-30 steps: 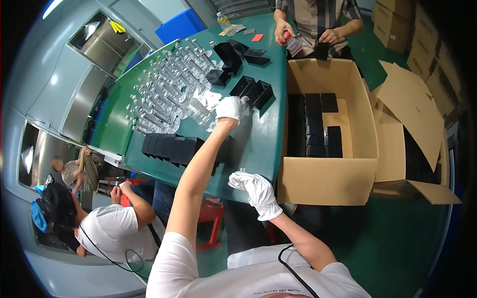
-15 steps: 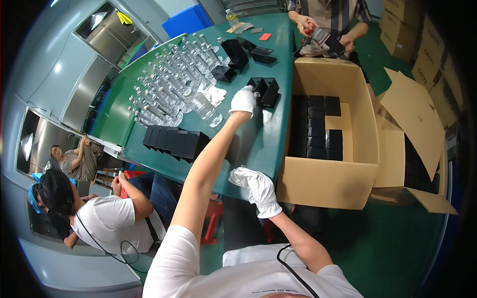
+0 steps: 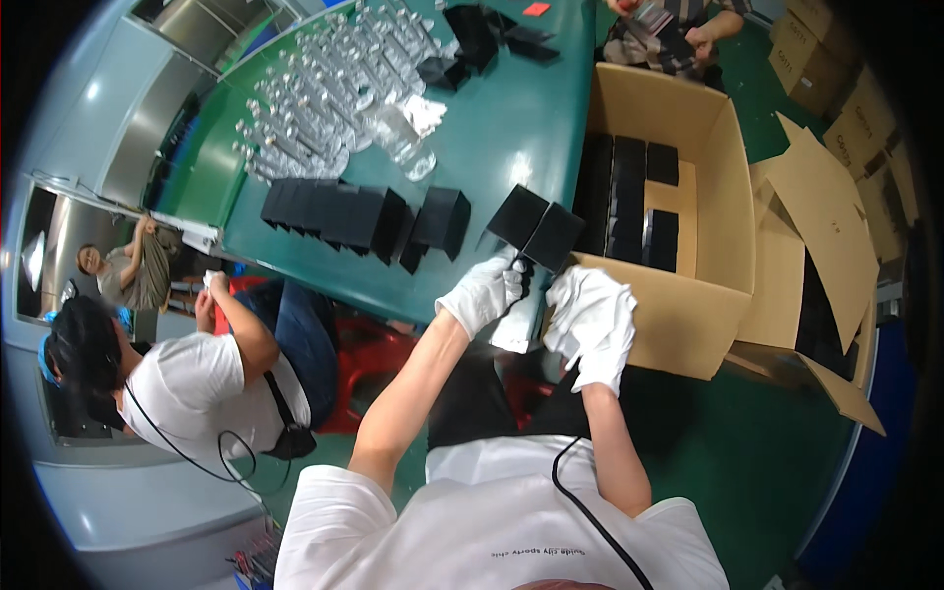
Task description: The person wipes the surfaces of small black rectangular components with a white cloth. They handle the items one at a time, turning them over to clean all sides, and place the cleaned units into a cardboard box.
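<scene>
My left hand [image 3: 485,293], in a white glove, grips a pair of black boxes at the table's near right edge, one a black box [image 3: 518,216] and the other a second black box [image 3: 555,237] beside it. My right hand [image 3: 594,320], also gloved in white, is just right of them by the near wall of a large cardboard carton [image 3: 678,329]. Loose white folds hide its fingers. Farther left on the green table [image 3: 482,147] stands a row of black boxes [image 3: 329,213], with another black box [image 3: 442,221] at its right end.
Many clear glass bottles [image 3: 324,88] crowd the table's far left, and a larger clear bottle [image 3: 401,146] lies beside a white cloth [image 3: 423,115]. Black boxes sit inside the carton. One person [image 3: 211,393] sits at left; another [image 3: 669,39] works beyond the carton.
My left hand has drawn the two black boxes toward me. My right hand has moved right to the carton. The view has shifted, and another black box now stands by the row.
</scene>
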### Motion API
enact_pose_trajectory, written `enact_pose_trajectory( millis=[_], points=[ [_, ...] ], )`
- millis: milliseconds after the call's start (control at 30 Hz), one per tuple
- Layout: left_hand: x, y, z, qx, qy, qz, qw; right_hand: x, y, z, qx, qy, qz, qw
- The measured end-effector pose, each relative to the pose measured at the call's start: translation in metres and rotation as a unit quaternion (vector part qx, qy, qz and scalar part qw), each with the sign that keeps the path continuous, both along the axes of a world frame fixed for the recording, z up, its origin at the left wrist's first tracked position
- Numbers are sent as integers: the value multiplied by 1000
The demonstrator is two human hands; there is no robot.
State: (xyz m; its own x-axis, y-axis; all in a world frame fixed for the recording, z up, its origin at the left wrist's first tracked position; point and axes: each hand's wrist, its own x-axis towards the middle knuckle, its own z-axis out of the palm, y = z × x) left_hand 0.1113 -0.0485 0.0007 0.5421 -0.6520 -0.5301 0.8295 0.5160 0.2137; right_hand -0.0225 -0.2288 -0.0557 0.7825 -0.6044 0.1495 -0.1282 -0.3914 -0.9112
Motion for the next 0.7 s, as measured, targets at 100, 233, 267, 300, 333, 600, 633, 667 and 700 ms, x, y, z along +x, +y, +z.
enact_pose_trajectory(
  millis=[100, 233, 267, 300, 333, 600, 633, 667, 700],
  points=[
    [-31, 13, -5, 112, -70, 110, 985, 7, -4, 45, 174, 73, -6, 982],
    [-56, 32, 27, 421, -290, -34, 859, 22, 6, 46, 135, 3, 60, 989],
    [-62, 35, 33, 482, -337, -17, 809, 25, 6, 41, 131, -20, 90, 987],
    [-71, 37, 40, 539, -379, 0, 752, 27, 11, 37, 131, -37, 108, 985],
    [-73, 39, 42, 560, -406, 1, 723, 31, 13, 35, 166, -40, 118, 978],
    [-71, 38, 38, 698, -591, -54, 400, 66, 1, 86, 574, -138, 138, 795],
    [-66, 34, 25, 725, -567, 12, 392, 64, 3, 103, 433, -110, 173, 878],
    [-66, 33, 16, 720, -572, 37, 392, 72, 8, 98, 242, -87, 245, 935],
    [-64, 29, 14, 711, -581, 59, 392, 79, 12, 96, 41, -89, 275, 956]
  ],
)
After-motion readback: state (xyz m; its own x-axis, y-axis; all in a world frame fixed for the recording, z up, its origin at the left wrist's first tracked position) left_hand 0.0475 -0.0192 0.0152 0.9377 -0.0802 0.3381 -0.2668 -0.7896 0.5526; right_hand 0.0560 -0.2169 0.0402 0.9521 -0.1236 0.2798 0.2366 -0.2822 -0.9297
